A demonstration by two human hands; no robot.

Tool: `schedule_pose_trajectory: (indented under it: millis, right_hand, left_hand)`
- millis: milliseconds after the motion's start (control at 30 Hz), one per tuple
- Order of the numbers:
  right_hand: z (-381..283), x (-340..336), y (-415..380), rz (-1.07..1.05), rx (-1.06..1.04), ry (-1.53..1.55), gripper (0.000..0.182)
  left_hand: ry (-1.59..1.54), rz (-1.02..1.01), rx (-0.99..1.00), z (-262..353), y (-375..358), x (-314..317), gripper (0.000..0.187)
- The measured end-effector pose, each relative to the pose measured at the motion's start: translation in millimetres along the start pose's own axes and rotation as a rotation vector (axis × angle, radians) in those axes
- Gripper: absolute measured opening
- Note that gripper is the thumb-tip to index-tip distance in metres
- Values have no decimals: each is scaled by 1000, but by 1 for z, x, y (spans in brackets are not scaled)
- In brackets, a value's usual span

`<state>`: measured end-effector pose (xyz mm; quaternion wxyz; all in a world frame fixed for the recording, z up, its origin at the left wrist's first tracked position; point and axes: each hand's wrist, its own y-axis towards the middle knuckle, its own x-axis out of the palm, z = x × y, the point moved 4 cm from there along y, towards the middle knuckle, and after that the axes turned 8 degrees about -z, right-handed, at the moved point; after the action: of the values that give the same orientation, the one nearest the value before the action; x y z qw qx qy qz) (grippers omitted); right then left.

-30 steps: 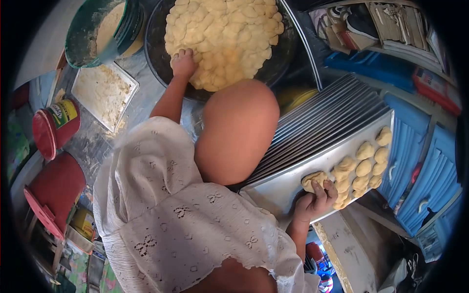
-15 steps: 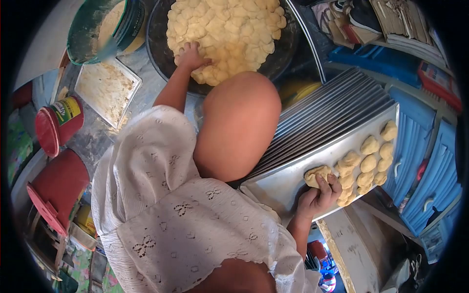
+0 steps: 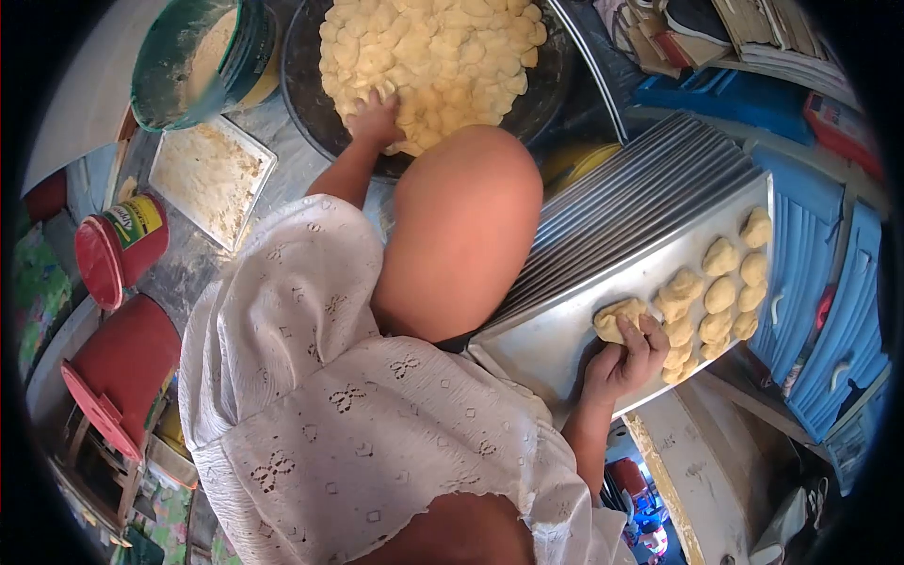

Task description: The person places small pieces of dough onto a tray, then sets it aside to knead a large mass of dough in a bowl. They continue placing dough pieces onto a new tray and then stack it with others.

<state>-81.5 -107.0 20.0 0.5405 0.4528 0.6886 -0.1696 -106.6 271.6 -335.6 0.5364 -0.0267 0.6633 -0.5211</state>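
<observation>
A large mound of pale yellow dough pieces (image 3: 428, 66) fills much of a dark round basin (image 3: 306, 89). On the mound's near left edge lies my left hand (image 3: 375, 121), its fingers spread over the dough. My right hand (image 3: 626, 358) is over a metal baking tray (image 3: 537, 363), fingers curled round a lump of dough (image 3: 617, 320) that rests on the tray. Beside it, rounded dough pieces (image 3: 718, 295) sit in rows on the tray's right part; some are clumped together close to my fingers.
Ridged stacked metal trays (image 3: 631, 202) lie just behind the baking tray. A green bucket (image 3: 155, 80) with flour-like powder, a crumb-covered tray (image 3: 212, 179) and red buckets (image 3: 122, 372) stand at the left. Blue drawers (image 3: 838, 320) line the right side.
My left hand has shifted slightly right along the mound's edge, with its fingers more spread. My right hand still grips the dough lump at nearly the same place; the view has moved slightly.
</observation>
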Motion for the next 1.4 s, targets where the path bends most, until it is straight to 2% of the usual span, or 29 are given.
schedule_pose_trajectory:
  millis: [67, 100, 267, 400, 500, 600, 667, 700, 767, 800, 867, 933, 1000, 1067, 1100, 1133, 1167, 1200, 1233, 1300, 1333, 1367, 1400]
  right_hand:
    - [3, 2, -3, 23, 5, 4, 33]
    - [2, 2, -1, 6, 10, 13, 33]
    - [1, 2, 1, 45, -32, 80, 36]
    - [3, 7, 0, 61, -10, 113, 37]
    - [2, 9, 1, 70, -55, 140, 37]
    - [0, 7, 2, 100, -109, 169, 37]
    - [0, 5, 1, 59, -91, 232, 40]
    - [-1, 1, -3, 81, -80, 226, 40]
    - [-7, -11, -8, 165, -135, 268, 44]
    - [-15, -22, -14, 178, -133, 263, 44]
    - [-42, -46, -31, 29, -122, 574, 55]
    - [-65, -56, -47, -32, -125, 801, 65]
    - [-68, -65, -61, -76, -103, 712, 70]
    - [-37, -59, -79, -93, 8, 631, 68]
    - [-18, -55, -93, -99, 104, 734, 59]
    - [-5, -54, -104, -91, 108, 731, 59]
    - [13, -50, -116, -74, 283, 762, 56]
    - [26, -48, -128, -56, 460, 792, 53]
    - [31, -50, -136, -49, 469, 794, 53]
    - [36, -63, -144, 10, 433, 246, 46]
    - [39, -65, -147, 14, 442, 250, 46]
    - [42, -65, -148, 5, 428, 317, 42]
    - [45, -64, -147, -1, 414, 386, 38]
  left_hand:
    - [-25, 70, 7, 3, -4, 4, 68]
    - [-23, 211, 38, 4, -7, 8, 51]
    - [-188, 345, 74, -7, 1, 14, 43]
    - [-384, 389, 89, -21, -38, -21, 43]
    - [-494, 653, 240, -40, -68, -63, 45]
    - [-589, 769, 414, -35, -131, -117, 38]
    - [-995, 597, 525, -8, -203, -151, 33]
    - [-985, 594, 550, 1, -229, -160, 33]
    - [-1143, 474, 764, 21, -274, -169, 32]
    - [-1139, 473, 780, 33, -300, -168, 32]
    - [-1225, 335, 1036, 68, -353, -153, 37]
    - [-1042, 248, 1103, 94, -387, -123, 41]
    - [-775, 126, 1353, 129, -418, -94, 47]
    - [-655, 86, 1306, 153, -427, -72, 45]
    - [-610, -52, 1303, 168, -430, -65, 44]
    - [-565, -191, 1293, 179, -432, -60, 44]
    - [-560, -198, 1297, 187, -433, -61, 44]
    - [-340, -293, 1327, 198, -435, -59, 46]
    - [-116, -385, 1346, 206, -436, -54, 48]
    - [-138, -372, 1366, 218, -429, -59, 49]
    - [-168, -356, 1377, 221, -432, -62, 51]
    - [-198, -371, 1242, 220, -430, -65, 44]
    - [-184, -378, 1240, 221, -428, -66, 44]
